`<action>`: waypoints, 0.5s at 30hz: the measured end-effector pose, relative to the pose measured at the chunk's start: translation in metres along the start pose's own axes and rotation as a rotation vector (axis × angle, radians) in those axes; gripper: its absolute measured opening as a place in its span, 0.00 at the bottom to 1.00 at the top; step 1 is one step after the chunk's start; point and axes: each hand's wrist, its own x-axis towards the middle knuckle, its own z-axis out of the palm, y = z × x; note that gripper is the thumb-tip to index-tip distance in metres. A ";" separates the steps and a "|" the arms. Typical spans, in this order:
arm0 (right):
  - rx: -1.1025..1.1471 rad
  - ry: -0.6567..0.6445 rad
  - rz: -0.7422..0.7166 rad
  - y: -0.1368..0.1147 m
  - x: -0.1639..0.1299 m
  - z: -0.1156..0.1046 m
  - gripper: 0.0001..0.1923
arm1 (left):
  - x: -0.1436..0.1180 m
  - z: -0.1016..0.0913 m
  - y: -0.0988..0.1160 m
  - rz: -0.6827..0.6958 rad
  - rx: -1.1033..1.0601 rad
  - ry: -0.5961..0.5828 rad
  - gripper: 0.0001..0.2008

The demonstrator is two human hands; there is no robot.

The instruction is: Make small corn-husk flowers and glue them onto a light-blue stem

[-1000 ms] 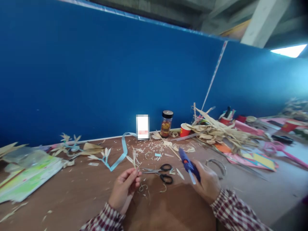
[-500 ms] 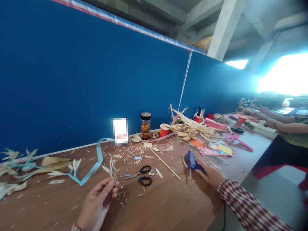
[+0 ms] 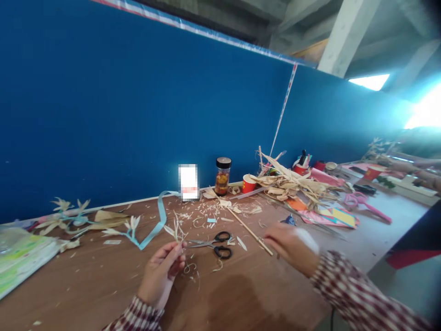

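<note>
A brown wooden tabletop point(image 3: 86, 285) runs along a tall blue partition wall point(image 3: 138, 115), with grey concrete beams point(image 3: 347, 32) overhead and bright glare at the far right. At the left edge lies a stack of pale green and white paper sheets point(image 3: 20, 259). Beside it rest dried-husk flowers bound with light blue ribbon point(image 3: 76, 218), and a loose strip of light blue ribbon point(image 3: 155, 225) curls toward the wall. Pale straw shavings point(image 3: 206, 214) litter the middle of the table.

The person's left hand point(image 3: 160, 276) is pinched closed on a small sprig of thin pale straw leaves point(image 3: 175, 230), held above the table just left of the black-handled scissors point(image 3: 215, 243). The sprig's long axis stands nearly upright, its splayed tips pointing up and slightly toward the wall, its stem down between the fingers.

A thin wooden stick point(image 3: 250, 230) lies diagonally beyond the scissors. The right hand point(image 3: 292, 246), in a checked red-and-white sleeve, hovers blurred near the stick's near end; whether it holds anything cannot be told. Just behind it a blue glue gun point(image 3: 288, 220) peeks out. Farther back stand a dark-lidded glass jar point(image 3: 222, 177), a red paper cup point(image 3: 248, 184), and a heap of dried corn husks point(image 3: 292, 186).
</note>
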 end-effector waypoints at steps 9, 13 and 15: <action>0.181 -0.090 0.077 0.006 0.065 0.095 0.11 | 0.008 -0.005 0.006 0.056 -0.028 0.062 0.06; 0.271 -0.063 0.106 0.009 0.059 0.110 0.16 | 0.008 -0.005 0.004 0.040 -0.062 0.040 0.06; 0.312 -0.065 0.109 0.009 0.057 0.112 0.14 | 0.008 -0.005 0.003 0.027 -0.076 0.020 0.06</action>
